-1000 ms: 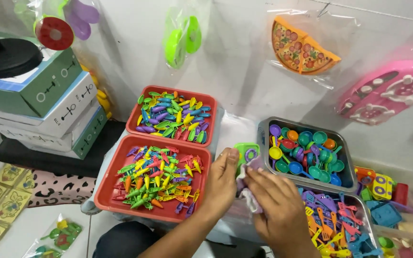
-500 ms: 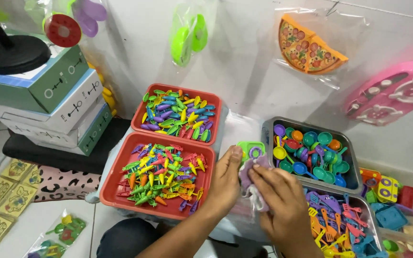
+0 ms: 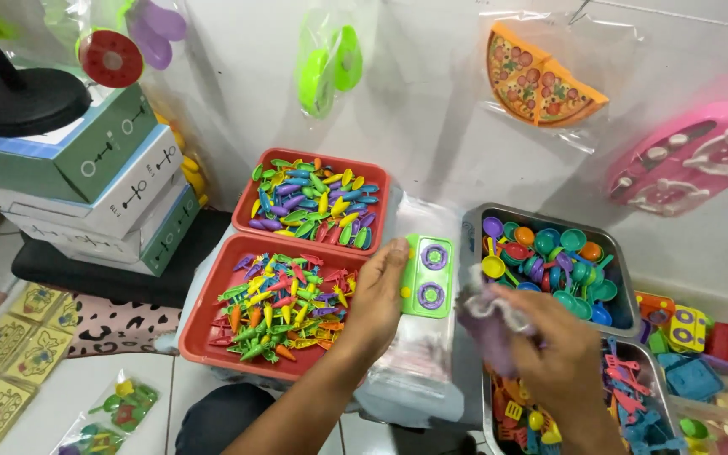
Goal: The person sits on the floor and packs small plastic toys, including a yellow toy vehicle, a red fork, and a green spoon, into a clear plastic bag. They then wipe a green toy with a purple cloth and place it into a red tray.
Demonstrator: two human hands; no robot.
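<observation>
Left hand (image 3: 377, 299) grips a green toy stove (image 3: 428, 275) with two purple burners, fingers along its left edge, over a stack of clear plastic bags (image 3: 419, 371). Right hand (image 3: 562, 366) clutches a bunched purple cloth (image 3: 489, 320) just right of the stove. Two red trays: the near one (image 3: 212, 324) heaped with little plastic vegetables, the far one (image 3: 312, 160) with colourful leaf-like pieces. At right, a metal tray (image 3: 549, 221) of toy pots and spoons. Boxes (image 3: 111, 194) are stacked at left.
</observation>
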